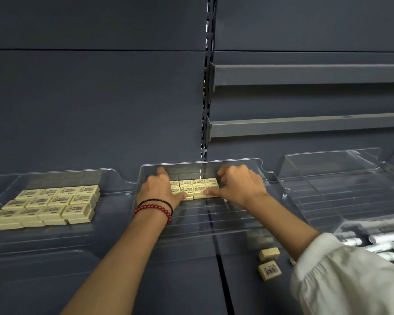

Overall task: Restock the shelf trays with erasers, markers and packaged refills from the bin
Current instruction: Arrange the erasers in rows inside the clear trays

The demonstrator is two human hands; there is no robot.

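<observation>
Two grips bracket the erasers [195, 187] at the back of the middle tray [214, 220]. The left grip [159, 189] and right grip [239, 185] each curl round one end of the block, thumbs on its front edge. Best, I judge, to squeeze evenly inward and back, keeping the rows flush. The block's ends are hidden under the grips, and how deep it is stacked is hard to tell. Loose erasers [270, 271] lie on the shelf [191, 287].

Premises: a shop, stationery section. Evidence: dark back panels [96, 98] joined by a slotted upright [208, 64], bracket-hung shelves [305, 73], clear display trays [225, 223] holding identical branded erasers [55, 201] in rows, a loose eraser [269, 270] bearing a barcode, and markers [384, 238] massed in one tray.
</observation>
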